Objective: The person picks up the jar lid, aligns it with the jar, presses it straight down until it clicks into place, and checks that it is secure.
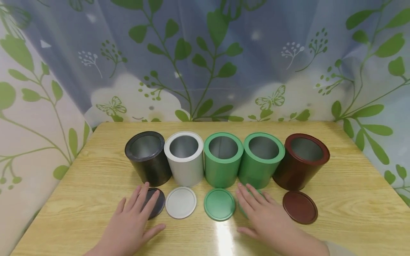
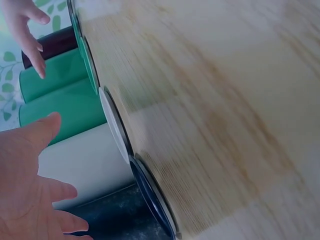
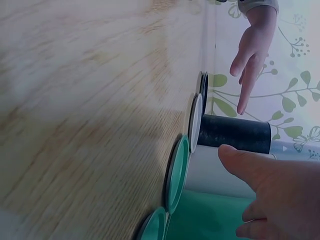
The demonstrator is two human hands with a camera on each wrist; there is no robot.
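Observation:
My left hand (image 1: 129,224) is held flat, fingers spread, above the black lid (image 1: 160,204) and partly covers it. The right hand (image 1: 269,218), fingers extended, hovers over the right green lid (image 3: 154,226), hiding most of it in the head view. Neither hand holds anything; both wrist views show a gap between hand and lids. Between the hands lie a white lid (image 1: 180,202) and another green lid (image 1: 219,204). A dark red lid (image 1: 300,207) lies to the right of the right hand.
Behind the lids, side by side, stand open-topped cans: black (image 1: 153,170), white (image 1: 188,172), green (image 1: 223,174), another green (image 1: 257,174) and dark red (image 1: 292,174). They rest on a wood-grain table (image 1: 80,199). A leaf-patterned curtain (image 1: 198,71) hangs behind the table.

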